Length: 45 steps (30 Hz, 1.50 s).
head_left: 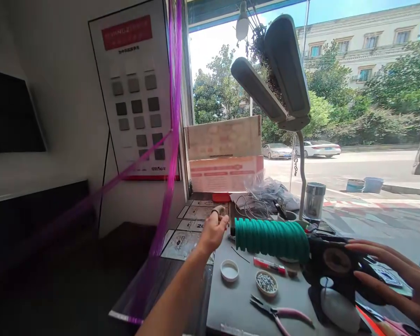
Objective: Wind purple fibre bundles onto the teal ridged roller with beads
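Note right hand [415, 282] spread, unclenched, over stand [346, 282] right of cylinder [271, 240], apparently steadying it. Note left hand [213, 232] pinched just left of cylinder; cannot tell on what, if anything.

Bare mat [227, 305] left of the pliers [274, 311], green ribbed roller [271, 239] in the way beyond.

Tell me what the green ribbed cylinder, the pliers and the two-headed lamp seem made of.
Green ribbed cylinder: matte, perhaps rubber or soft plastic, given its dull, evenly coloured ridges; wound cord is possible.
Pliers: dark, slim tips suggest metal; smooth pink handles, likely plastic-coated.
Two-headed lamp: dull grey, plastic or painted metal; backlighting leaves it open.
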Tool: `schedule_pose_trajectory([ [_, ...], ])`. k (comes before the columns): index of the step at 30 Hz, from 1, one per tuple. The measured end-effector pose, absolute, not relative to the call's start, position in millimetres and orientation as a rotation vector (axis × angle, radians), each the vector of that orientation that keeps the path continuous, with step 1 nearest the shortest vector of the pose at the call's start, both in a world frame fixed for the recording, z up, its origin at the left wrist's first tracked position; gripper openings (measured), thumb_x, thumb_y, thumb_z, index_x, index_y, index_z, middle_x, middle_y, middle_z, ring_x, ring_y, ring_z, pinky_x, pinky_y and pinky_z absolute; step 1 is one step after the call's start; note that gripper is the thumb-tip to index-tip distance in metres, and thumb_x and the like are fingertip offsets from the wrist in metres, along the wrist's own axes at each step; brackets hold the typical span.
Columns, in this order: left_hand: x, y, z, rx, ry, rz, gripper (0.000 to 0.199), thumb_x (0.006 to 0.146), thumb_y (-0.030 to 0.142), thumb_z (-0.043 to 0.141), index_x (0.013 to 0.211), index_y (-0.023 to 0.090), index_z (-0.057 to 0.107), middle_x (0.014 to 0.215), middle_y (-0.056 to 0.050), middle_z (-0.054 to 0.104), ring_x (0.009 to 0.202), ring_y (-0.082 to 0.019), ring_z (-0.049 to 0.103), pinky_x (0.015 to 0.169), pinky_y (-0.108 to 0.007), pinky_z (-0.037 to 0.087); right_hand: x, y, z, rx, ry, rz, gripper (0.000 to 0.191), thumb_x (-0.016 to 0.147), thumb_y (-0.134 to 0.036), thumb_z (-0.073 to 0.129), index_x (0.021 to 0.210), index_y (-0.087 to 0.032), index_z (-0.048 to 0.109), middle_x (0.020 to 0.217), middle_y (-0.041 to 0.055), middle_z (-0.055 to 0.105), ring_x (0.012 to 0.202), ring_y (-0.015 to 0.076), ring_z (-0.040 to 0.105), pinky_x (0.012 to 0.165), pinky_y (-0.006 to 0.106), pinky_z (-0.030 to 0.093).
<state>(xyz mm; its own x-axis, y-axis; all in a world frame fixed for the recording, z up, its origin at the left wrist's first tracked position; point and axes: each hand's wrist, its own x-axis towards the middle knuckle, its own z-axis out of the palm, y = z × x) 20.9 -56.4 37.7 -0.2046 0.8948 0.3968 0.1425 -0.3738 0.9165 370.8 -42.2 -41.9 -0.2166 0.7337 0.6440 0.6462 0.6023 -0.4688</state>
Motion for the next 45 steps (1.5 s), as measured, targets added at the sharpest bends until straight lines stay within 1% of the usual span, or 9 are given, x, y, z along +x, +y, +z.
schedule_pose_trajectory([
  [6, 18, -59, 31, 1.530, 1.285, 1.654, 0.031, 0.077, 0.035, 0.051, 0.101, 0.018, 0.057, 0.069, -0.001, 0.061, 0.066, -0.013, 0.058, 0.062, -0.023, 0.045, 328, -59, -17, -1.012, -1.921, 0.134, 0.034, 0.078, -0.046, 0.050, 0.106, -0.027, 0.053, 0.121, 0.0077, 0.051, 0.109, 0.0258, 0.050, 0.092, 0.042, 0.043],
  [10, 17, -62, 36, 1.561, 1.315, 1.561, 0.029, 0.074, 0.038, 0.055, 0.093, 0.016, 0.060, 0.058, -0.001, 0.061, 0.052, -0.013, 0.056, 0.051, -0.023, 0.041, 312, -59, -10, -0.995, -1.967, 0.124, 0.033, 0.081, -0.043, 0.045, 0.108, -0.025, 0.053, 0.122, 0.0085, 0.049, 0.111, 0.0254, 0.049, 0.093, 0.042, 0.042],
  [14, 18, -60, 41, 1.598, 1.334, 1.637, 0.029, 0.079, 0.039, 0.046, 0.091, 0.017, 0.061, 0.060, -0.001, 0.061, 0.061, -0.014, 0.058, 0.065, -0.025, 0.044, 305, -56, -10, -0.974, -1.976, 0.136, 0.035, 0.079, -0.045, 0.048, 0.108, -0.025, 0.053, 0.123, 0.0081, 0.049, 0.110, 0.0259, 0.050, 0.093, 0.043, 0.042],
  [19, 23, -56, 33, 1.633, 1.421, 1.595, 0.021, 0.069, 0.036, 0.060, 0.077, 0.018, 0.063, 0.054, -0.001, 0.058, 0.052, -0.015, 0.053, 0.055, -0.026, 0.040, 325, -53, -7, -1.012, -1.919, 0.104, 0.035, 0.077, -0.046, 0.048, 0.106, -0.026, 0.053, 0.117, 0.0078, 0.054, 0.107, 0.0255, 0.052, 0.091, 0.039, 0.043],
  [24, 22, -58, 24, 1.551, 1.429, 1.744, 0.027, 0.078, 0.036, 0.041, 0.088, 0.020, 0.061, 0.085, -0.003, 0.061, 0.078, -0.013, 0.056, 0.070, -0.023, 0.042, 400, -46, -36, -1.447, -1.829, -0.057, 0.028, 0.081, -0.036, 0.039, 0.102, -0.025, 0.054, 0.105, 0.0102, 0.062, 0.097, 0.0273, 0.059, 0.078, 0.042, 0.049],
  [29, 19, -53, 19, 1.599, 1.576, 1.392, 0.050, 0.071, 0.056, 0.051, 0.038, 0.018, 0.052, 0.036, 0.000, 0.044, 0.038, -0.012, 0.038, 0.045, -0.024, 0.023, 423, -40, -95, -1.503, -2.136, -0.282, 0.038, 0.075, -0.021, 0.042, 0.109, -0.020, 0.059, 0.115, 0.0118, 0.060, 0.108, 0.0280, 0.054, 0.087, 0.046, 0.046],
  [32, 22, -52, 18, 1.600, 1.622, 1.342, 0.053, 0.066, 0.060, 0.055, 0.035, 0.018, 0.047, 0.037, 0.002, 0.040, 0.039, -0.010, 0.032, 0.045, -0.024, 0.015, 413, -38, -111, -1.530, -2.184, -0.360, 0.034, 0.072, -0.017, 0.046, 0.101, -0.018, 0.064, 0.106, 0.0112, 0.065, 0.101, 0.0276, 0.059, 0.083, 0.043, 0.049],
  [38, 28, -49, 9, 1.583, 1.472, 1.342, 0.061, 0.063, 0.077, 0.038, 0.049, 0.018, 0.043, 0.044, 0.006, 0.032, 0.043, -0.008, 0.025, 0.045, -0.022, 0.019, 451, -41, -109, -1.254, -2.243, -0.349, 0.022, 0.080, -0.037, 0.047, 0.080, -0.032, 0.068, 0.078, 0.0002, 0.069, 0.071, 0.0206, 0.065, 0.061, 0.030, 0.055],
  [45, 29, -45, -10, 1.517, 1.399, 1.429, 0.060, 0.063, 0.078, 0.038, 0.055, 0.018, 0.036, 0.048, 0.007, 0.028, 0.043, -0.005, 0.023, 0.043, -0.020, 0.018, 476, -8, -54, -1.117, -2.211, -0.601, 0.037, 0.082, -0.056, 0.040, 0.087, -0.034, 0.069, 0.082, 0.0044, 0.068, 0.074, 0.0208, 0.063, 0.064, 0.033, 0.050],
])
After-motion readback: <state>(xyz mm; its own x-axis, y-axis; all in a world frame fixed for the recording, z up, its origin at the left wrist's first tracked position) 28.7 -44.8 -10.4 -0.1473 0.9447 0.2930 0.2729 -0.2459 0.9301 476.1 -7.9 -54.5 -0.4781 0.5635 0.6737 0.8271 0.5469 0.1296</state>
